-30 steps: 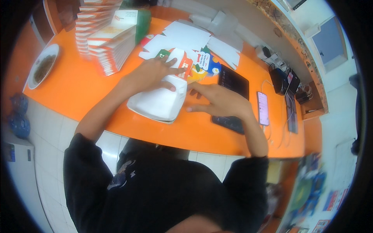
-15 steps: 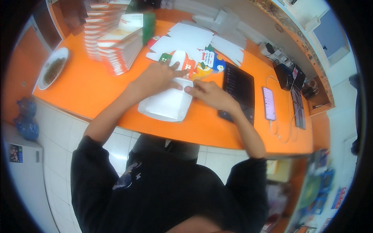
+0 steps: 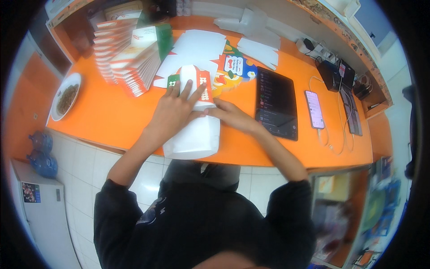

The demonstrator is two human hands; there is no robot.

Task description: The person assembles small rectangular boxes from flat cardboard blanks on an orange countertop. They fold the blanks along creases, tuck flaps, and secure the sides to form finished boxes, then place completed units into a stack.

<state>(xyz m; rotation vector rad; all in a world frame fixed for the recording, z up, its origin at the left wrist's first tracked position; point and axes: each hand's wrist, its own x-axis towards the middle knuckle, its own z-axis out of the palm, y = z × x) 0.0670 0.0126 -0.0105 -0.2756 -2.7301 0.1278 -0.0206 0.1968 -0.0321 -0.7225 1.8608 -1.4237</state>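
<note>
A partly folded paper carton (image 3: 191, 140) lies on the orange table in front of me, white side up. Its far end shows a red, white and green printed flap (image 3: 204, 89). Across that flap my left hand (image 3: 172, 110) rests with its fingers stretched out and apart, the thumb toward the fold. My right hand (image 3: 233, 115) pinches the carton's right edge at the fold, thumb on top; its other fingertips are partly hidden. Beyond the carton lie flat white carton blanks (image 3: 197, 47) and a colourful printed carton piece (image 3: 237, 67).
A tall stack of folded printed cartons (image 3: 134, 62) stands at the left, beside a bowl of brownish food (image 3: 67, 99). On the right are a black tablet (image 3: 276, 103), a phone on a cable (image 3: 314, 110) and a power strip (image 3: 313, 47). The table's near edge (image 3: 251, 162) runs close to me.
The carton has slid closer to the table's near edge, and more of its printed flap shows. My left fingers have spread over the flap; my right hand stays at the fold.
</note>
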